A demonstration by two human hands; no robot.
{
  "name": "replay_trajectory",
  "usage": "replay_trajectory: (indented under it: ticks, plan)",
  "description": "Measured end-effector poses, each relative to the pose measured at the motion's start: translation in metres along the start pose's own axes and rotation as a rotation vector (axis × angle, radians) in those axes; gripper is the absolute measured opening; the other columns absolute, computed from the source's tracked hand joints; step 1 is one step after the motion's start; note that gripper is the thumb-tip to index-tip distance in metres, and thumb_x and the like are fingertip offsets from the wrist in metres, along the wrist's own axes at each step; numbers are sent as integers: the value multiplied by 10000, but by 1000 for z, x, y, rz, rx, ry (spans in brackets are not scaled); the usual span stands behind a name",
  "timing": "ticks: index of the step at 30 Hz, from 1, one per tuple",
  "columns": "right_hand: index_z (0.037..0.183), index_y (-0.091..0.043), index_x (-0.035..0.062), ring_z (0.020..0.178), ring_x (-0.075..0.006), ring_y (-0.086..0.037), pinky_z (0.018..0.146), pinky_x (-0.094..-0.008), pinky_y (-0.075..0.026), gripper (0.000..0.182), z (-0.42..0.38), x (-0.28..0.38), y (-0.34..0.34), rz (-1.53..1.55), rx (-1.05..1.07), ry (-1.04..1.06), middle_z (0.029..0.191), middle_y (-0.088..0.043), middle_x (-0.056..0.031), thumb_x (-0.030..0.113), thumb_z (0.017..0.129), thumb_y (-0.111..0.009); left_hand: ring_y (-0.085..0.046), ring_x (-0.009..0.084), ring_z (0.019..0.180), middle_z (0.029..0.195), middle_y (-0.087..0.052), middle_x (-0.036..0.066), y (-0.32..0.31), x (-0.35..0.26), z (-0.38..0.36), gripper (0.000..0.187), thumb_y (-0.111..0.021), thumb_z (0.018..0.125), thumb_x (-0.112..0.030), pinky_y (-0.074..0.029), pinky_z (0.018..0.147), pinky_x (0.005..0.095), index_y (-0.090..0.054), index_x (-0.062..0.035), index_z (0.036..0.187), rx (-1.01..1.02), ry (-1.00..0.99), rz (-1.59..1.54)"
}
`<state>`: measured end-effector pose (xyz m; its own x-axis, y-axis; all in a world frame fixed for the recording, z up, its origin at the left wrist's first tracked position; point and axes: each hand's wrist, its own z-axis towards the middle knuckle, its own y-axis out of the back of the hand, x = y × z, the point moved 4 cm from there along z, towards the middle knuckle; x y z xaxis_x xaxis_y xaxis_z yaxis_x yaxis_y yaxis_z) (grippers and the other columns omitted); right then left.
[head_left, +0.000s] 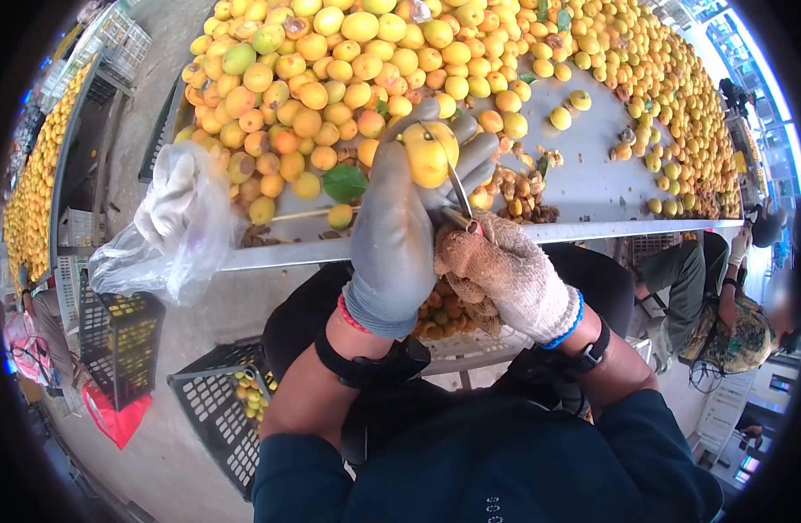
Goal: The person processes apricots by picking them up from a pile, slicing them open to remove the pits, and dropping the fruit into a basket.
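Note:
My left hand (390, 222), in a grey coated glove, holds a yellow apricot (427, 161) above the table edge, with the fingers reaching round to its right. My right hand (509, 270), in a soiled knit glove, grips a small knife. Its thin curved blade (458, 185) lies against the apricot's upper and right side. Most of the knife handle is hidden in my right fist. A green leaf (345, 182) lies among fruit left of my left hand. Right of the held apricot, brownish halves and scraps (521, 192) sit on the metal table (597, 193).
Heaps of apricots (331, 65) cover much of the table. A plastic bag with a white glove (169, 205) hangs over its left edge. Black crates (210, 397) stand below left, and a basket of fruit (453, 318) is under my hands. Another person (727, 322) sits at right.

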<state>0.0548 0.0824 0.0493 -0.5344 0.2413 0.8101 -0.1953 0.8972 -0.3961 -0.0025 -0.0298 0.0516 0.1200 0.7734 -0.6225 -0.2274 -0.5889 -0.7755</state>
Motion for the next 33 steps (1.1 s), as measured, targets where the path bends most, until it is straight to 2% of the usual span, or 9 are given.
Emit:
replay_trajectory:
  ticks: [3,9,13,14,18,23,27,31,33]
  plan:
    - [1044,-602,86,700,-30,-536,566,-181,-405,181,3,5,3,-50,-10,-45,817,-582,40,262,1003,-618,-511,377,1308,1442,-446,260,2,2,0,634,-214,1081,-462,-397,1111,482,-301,20,1484,18,2,212]
    - [1192,-606,80,806,-32,-548,665,-196,-458,303,-11,33,-5,-168,29,-34,974,-635,21,309,995,-629,-605,268,1180,1319,-570,155,13,-13,7,544,-545,1022,-245,-445,1060,391,-362,35,1450,136,72,303]
    - [1040,-664,67,740,-65,-544,623,-221,-427,163,3,5,-3,-197,-60,-87,912,-644,0,218,991,-629,-637,230,1115,1225,-624,151,4,3,-10,544,-352,1078,-390,-485,1004,370,-420,19,1430,5,137,280]
    - [966,-671,88,709,-54,-530,591,-225,-411,192,10,-6,3,-185,-83,-9,836,-626,22,269,995,-611,-667,281,1043,1125,-656,165,11,12,-7,710,-310,1029,-602,-558,897,409,-415,-11,1408,-43,119,407]
    - [1020,-663,102,707,-45,-516,596,-214,-415,294,5,24,8,-268,16,-167,833,-600,34,386,999,-587,-674,231,1015,1118,-682,158,8,2,5,567,-321,1077,-449,-540,917,371,-476,16,1363,-35,135,411]
    - [1004,-651,119,676,-32,-499,565,-214,-407,273,4,15,9,-398,-10,82,760,-575,54,389,986,-615,-672,220,984,1039,-681,137,0,13,1,681,-382,1031,-569,-549,889,360,-480,18,1362,-43,199,199]
    - [958,-649,97,628,-53,-511,522,-231,-413,295,-11,34,7,-354,-39,-79,722,-554,39,388,979,-604,-665,217,1000,1064,-672,137,3,20,5,685,-339,1041,-568,-544,906,366,-484,18,1366,-45,320,77]
    - [984,-672,107,586,-59,-506,471,-232,-391,329,-50,37,8,-211,-9,-115,719,-553,48,430,974,-611,-670,255,985,1083,-682,162,-38,-2,-15,631,-339,1051,-542,-533,935,405,-527,-10,1333,40,27,502]
    - [1029,-670,94,616,-44,-501,488,-211,-380,305,-60,22,6,-118,37,-61,744,-566,41,390,984,-613,-674,247,988,1080,-684,146,-51,5,-32,631,-360,1044,-550,-541,921,405,-529,-15,1333,10,68,334]
